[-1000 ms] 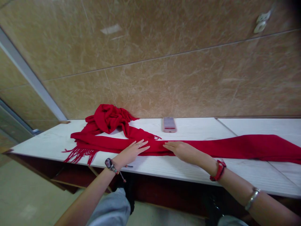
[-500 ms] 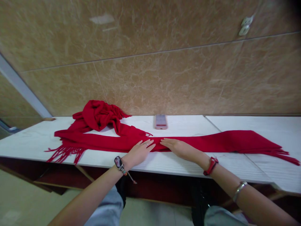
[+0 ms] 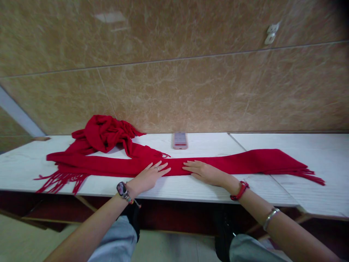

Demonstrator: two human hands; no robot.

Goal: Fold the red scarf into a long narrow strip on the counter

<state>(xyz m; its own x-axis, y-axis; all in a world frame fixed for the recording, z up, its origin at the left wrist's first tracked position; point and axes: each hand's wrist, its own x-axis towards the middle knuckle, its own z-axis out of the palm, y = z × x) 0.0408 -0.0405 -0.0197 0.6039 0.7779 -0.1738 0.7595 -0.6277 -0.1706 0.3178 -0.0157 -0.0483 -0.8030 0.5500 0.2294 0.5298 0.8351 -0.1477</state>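
Observation:
A long red scarf [image 3: 245,162] with fringed ends lies stretched along a white table [image 3: 196,189]. Both of my hands rest flat on its middle. My left hand [image 3: 148,175] lies with fingers spread on the cloth, a ring on one finger and a watch at the wrist. My right hand [image 3: 204,171] lies flat beside it, fingers pointing left, with a red band at the wrist. A second red scarf [image 3: 106,134] is bunched at the back left, one end trailing toward my hands.
A pink phone [image 3: 180,140] lies on the table near the brown marble wall [image 3: 191,83]. The table's front edge runs just before my wrists. A seam splits the tabletop at the right. My knees show below the edge.
The view has swung right, so the scarf's right fringed end now shows in full. My hands have stayed flat on the scarf's middle, close together.

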